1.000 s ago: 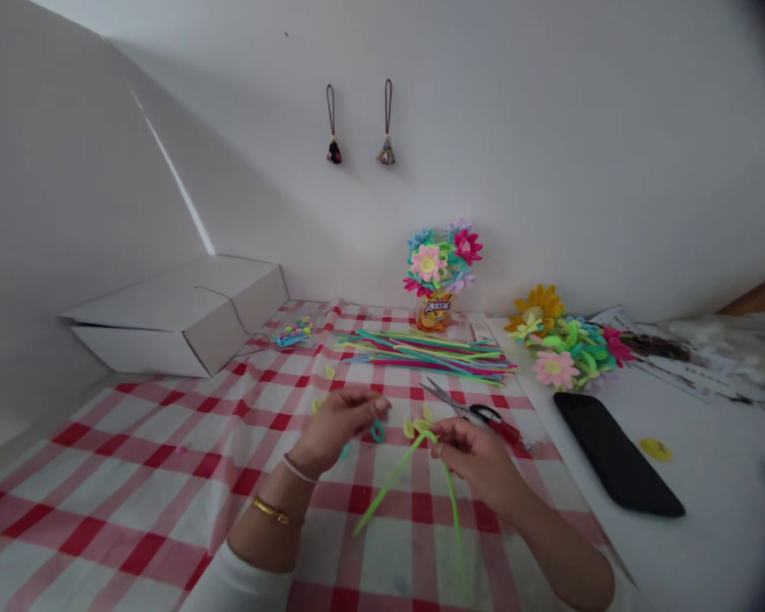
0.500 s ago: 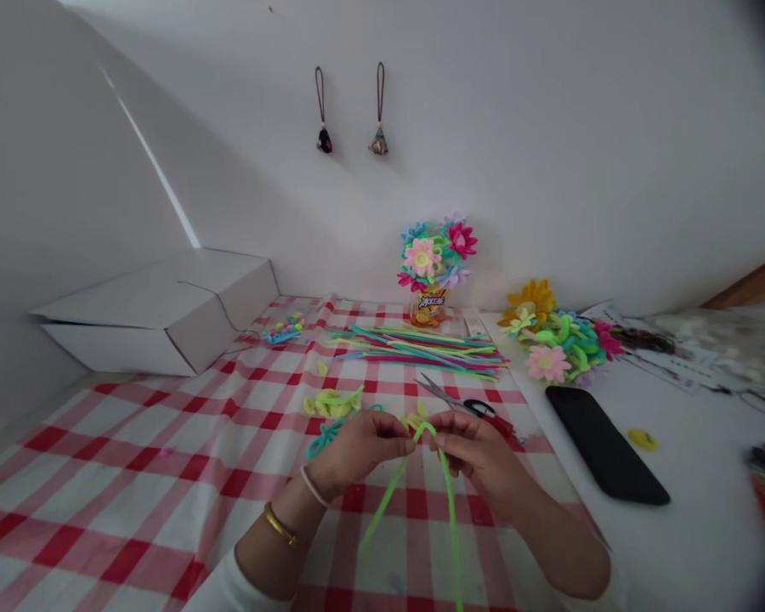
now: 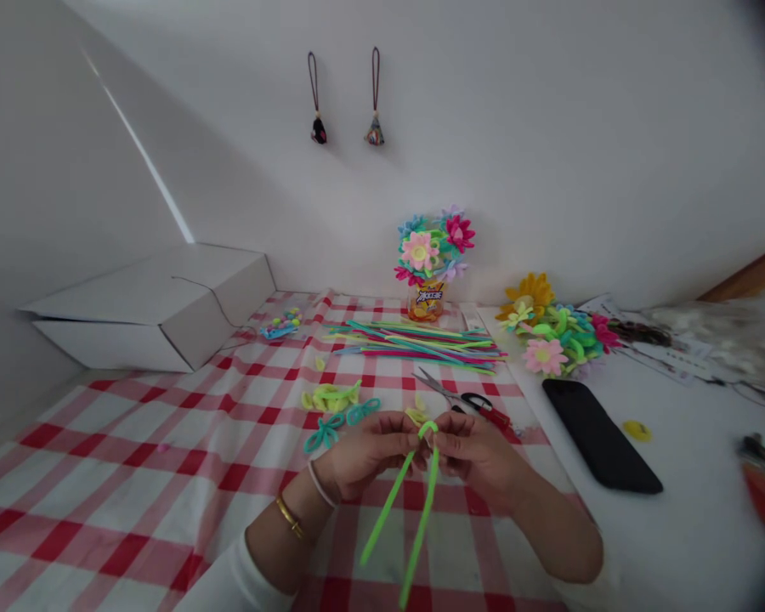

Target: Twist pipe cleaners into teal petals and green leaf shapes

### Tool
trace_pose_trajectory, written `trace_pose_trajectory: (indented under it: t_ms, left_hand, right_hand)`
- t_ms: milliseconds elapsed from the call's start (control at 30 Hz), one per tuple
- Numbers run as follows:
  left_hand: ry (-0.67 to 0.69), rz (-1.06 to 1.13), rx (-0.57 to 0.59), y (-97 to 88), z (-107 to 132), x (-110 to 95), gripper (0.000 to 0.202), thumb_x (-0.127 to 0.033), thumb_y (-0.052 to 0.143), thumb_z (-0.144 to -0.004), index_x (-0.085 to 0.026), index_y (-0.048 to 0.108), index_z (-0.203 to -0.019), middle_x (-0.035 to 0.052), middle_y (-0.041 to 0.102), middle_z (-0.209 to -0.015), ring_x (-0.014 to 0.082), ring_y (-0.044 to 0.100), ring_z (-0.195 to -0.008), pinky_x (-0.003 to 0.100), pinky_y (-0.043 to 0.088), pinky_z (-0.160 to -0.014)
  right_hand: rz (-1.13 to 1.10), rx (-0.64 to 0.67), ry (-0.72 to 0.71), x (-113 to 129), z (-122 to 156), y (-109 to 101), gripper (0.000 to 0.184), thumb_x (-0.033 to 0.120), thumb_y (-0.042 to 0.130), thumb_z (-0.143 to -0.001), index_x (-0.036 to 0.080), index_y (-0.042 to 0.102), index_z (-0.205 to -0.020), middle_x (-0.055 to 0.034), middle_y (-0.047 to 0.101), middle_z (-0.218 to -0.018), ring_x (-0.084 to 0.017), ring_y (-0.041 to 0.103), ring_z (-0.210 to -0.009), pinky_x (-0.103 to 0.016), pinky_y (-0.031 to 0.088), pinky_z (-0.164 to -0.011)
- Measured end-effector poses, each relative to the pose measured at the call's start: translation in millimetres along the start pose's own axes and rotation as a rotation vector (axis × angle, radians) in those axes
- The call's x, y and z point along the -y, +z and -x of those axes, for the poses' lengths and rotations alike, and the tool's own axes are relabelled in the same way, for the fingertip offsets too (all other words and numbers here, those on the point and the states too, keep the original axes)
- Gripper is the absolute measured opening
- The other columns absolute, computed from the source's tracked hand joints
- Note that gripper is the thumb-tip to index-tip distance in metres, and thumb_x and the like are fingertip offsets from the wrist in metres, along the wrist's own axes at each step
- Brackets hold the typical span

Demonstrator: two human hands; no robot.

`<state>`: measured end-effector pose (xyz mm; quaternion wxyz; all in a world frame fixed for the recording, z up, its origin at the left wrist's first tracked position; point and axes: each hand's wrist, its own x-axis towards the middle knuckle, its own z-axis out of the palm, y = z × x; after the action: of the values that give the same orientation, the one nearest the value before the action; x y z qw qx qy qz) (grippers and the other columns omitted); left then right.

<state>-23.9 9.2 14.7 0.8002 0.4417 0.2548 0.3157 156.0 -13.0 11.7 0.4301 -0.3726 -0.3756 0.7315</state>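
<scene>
A bright green pipe cleaner [image 3: 392, 508] is bent into an arch between my hands, its two long ends hanging toward me. My left hand [image 3: 373, 450] pinches it on the left of the bend, and my right hand [image 3: 478, 450] pinches the other side. Just beyond my fingers lie small yellow pipe-cleaner pieces [image 3: 416, 414], partly hidden. Left of them are two teal looped pieces [image 3: 323, 433] and a pile of yellow-green loops [image 3: 331, 397]. Scissors [image 3: 450, 393] with black and red handles rest behind my right hand.
A bundle of coloured pipe cleaners [image 3: 421, 344] lies across the checked cloth [image 3: 127, 476]. Behind it stands a jar [image 3: 427, 302] of fuzzy flowers. A white box [image 3: 159, 306] is at left; more flowers [image 3: 561, 340] and a black phone [image 3: 603, 435] are at right.
The hanging ends of the green pipe cleaner have come closer together, the right one swinging left. My hands stay pinched at the bend. The view has shifted slightly.
</scene>
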Motion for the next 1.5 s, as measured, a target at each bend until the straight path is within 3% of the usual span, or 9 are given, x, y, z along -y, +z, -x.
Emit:
trace_pose_trajectory:
  t_ms: [133, 233, 400, 533, 600, 733, 1167, 1300, 1500]
  left_hand:
    - [-0.048, 0.166, 0.11, 2.8, 1, 5, 0.012, -0.021, 0.059, -0.078, -0.012, 0.058, -0.085, 0.0092, 0.066, -0.079, 0.0182, 0.064, -0.071, 0.032, 0.047, -0.069]
    - [-0.062, 0.23, 0.142, 3.2, -1, 9, 0.011, -0.022, 0.055, -0.081, -0.014, 0.054, -0.088, 0.0119, 0.068, -0.082, 0.0204, 0.066, -0.068, 0.033, 0.05, -0.065]
    - [-0.061, 0.232, 0.112, 2.1, -5, 15, 0.011, -0.02, 0.057, -0.08, -0.016, 0.051, -0.087, 0.0097, 0.069, -0.074, 0.0174, 0.065, -0.055, 0.025, 0.051, -0.051]
    - [-0.046, 0.216, 0.067, 2.8, -6, 15, 0.012, -0.019, 0.06, -0.077, -0.015, 0.053, -0.085, 0.0086, 0.069, -0.071, 0.0158, 0.064, -0.051, 0.024, 0.05, -0.047]
    - [-0.049, 0.207, 0.056, 3.5, -5, 13, 0.012, -0.018, 0.061, -0.076, -0.014, 0.054, -0.085, 0.0088, 0.069, -0.071, 0.0157, 0.063, -0.05, 0.023, 0.05, -0.046]
    - [-0.06, 0.203, 0.069, 4.1, -4, 13, 0.013, -0.019, 0.062, -0.075, -0.014, 0.054, -0.084, 0.0086, 0.069, -0.071, 0.0162, 0.063, -0.049, 0.024, 0.049, -0.045]
    - [-0.11, 0.227, 0.101, 2.1, -5, 14, 0.015, -0.018, 0.064, -0.074, -0.014, 0.053, -0.084, 0.008, 0.069, -0.071, 0.0175, 0.066, -0.054, 0.024, 0.052, -0.048]
    - [-0.126, 0.238, 0.118, 1.0, -5, 14, 0.017, -0.019, 0.064, -0.074, -0.014, 0.053, -0.086, 0.0082, 0.069, -0.071, 0.0184, 0.067, -0.056, 0.025, 0.053, -0.05]
    - [-0.142, 0.202, 0.131, -0.7, -5, 14, 0.017, -0.021, 0.063, -0.076, -0.014, 0.054, -0.088, 0.0086, 0.069, -0.074, 0.0197, 0.067, -0.059, 0.026, 0.052, -0.049]
  right_hand:
    - [-0.006, 0.045, -0.005, -1, 0, -1, 0.016, 0.024, 0.074, -0.066, 0.016, 0.061, -0.072, 0.0036, 0.055, -0.057, -0.007, 0.047, -0.049, -0.021, 0.033, -0.048]
    - [0.003, 0.069, -0.012, 2, 1, 1, 0.017, 0.026, 0.073, -0.067, 0.016, 0.061, -0.071, 0.003, 0.056, -0.058, -0.01, 0.051, -0.051, -0.024, 0.036, -0.051]
    - [0.031, 0.048, -0.011, 4, 2, 3, 0.02, 0.029, 0.075, -0.064, 0.016, 0.06, -0.068, 0.0032, 0.055, -0.056, -0.009, 0.051, -0.052, -0.024, 0.035, -0.052]
    - [0.038, 0.03, -0.068, 2, 0, 1, 0.023, 0.024, 0.075, -0.064, 0.018, 0.064, -0.083, 0.0013, 0.061, -0.069, -0.009, 0.053, -0.057, -0.024, 0.037, -0.055]
    - [0.049, 0.055, -0.082, 1, -1, -1, 0.025, 0.023, 0.074, -0.065, 0.019, 0.065, -0.088, 0.0004, 0.062, -0.073, -0.01, 0.053, -0.058, -0.025, 0.038, -0.057]
    - [0.049, 0.099, -0.062, 1, -2, -1, 0.019, 0.023, 0.075, -0.063, 0.018, 0.066, -0.079, 0.0012, 0.062, -0.066, -0.01, 0.053, -0.054, -0.027, 0.039, -0.056]
    - [0.012, 0.088, -0.05, 1, -2, 1, 0.016, 0.025, 0.074, -0.065, 0.018, 0.065, -0.076, 0.0014, 0.06, -0.06, -0.012, 0.054, -0.052, -0.028, 0.04, -0.054]
    - [0.014, 0.048, -0.051, 3, -2, 3, 0.016, 0.026, 0.074, -0.066, 0.016, 0.065, -0.076, 0.0007, 0.061, -0.062, -0.012, 0.055, -0.05, -0.027, 0.04, -0.052]
    - [0.092, -0.139, -0.103, 1, -4, 1, 0.017, 0.022, 0.077, -0.06, 0.016, 0.067, -0.072, 0.0011, 0.062, -0.061, -0.009, 0.05, -0.05, -0.025, 0.036, -0.05]
